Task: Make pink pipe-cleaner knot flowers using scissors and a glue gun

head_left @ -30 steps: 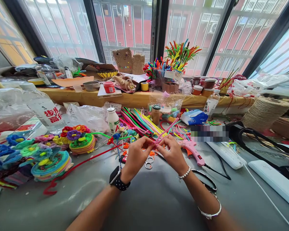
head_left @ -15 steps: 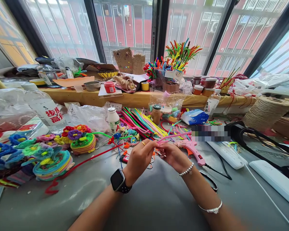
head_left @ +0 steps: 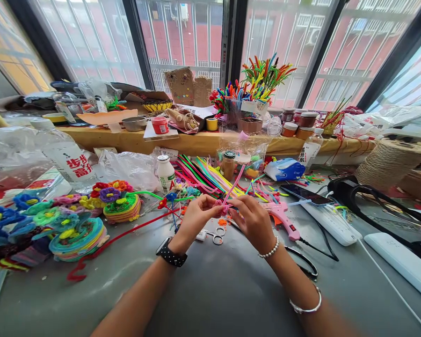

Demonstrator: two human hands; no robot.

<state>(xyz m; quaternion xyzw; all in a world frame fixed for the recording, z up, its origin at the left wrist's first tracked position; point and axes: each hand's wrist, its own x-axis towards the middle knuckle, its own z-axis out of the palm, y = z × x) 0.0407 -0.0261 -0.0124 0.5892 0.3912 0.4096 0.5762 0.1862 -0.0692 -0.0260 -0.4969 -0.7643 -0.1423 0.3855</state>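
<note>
Between my two hands is a pink pipe cleaner [head_left: 235, 181], bent into small loops at its lower end, with a straight length rising up and away. My left hand [head_left: 198, 216] pinches the looped part from the left with thumb and forefinger. From the right, my right hand [head_left: 253, 219] has its fingers closed at the same loops and the stem. Small scissors [head_left: 218, 236] lie on the table just under the hands, beside orange scraps [head_left: 222, 222]. A pink glue gun [head_left: 283, 220] rests close to the right hand, its trigger side partly covered.
Pipe-cleaner flowers [head_left: 45, 217] and coiled discs [head_left: 79, 238] crowd the left. Behind the hands lie loose pipe cleaners [head_left: 199, 175], a white bottle [head_left: 166, 174] and a brown jar [head_left: 228, 166]. A phone [head_left: 307, 194], power strip [head_left: 333, 224] and twine spool [head_left: 389, 161] stand right.
My hands have turned and spread slightly apart. The pink pipe cleaner now points upward instead of rightward, and its loops show. The scissors are less covered.
</note>
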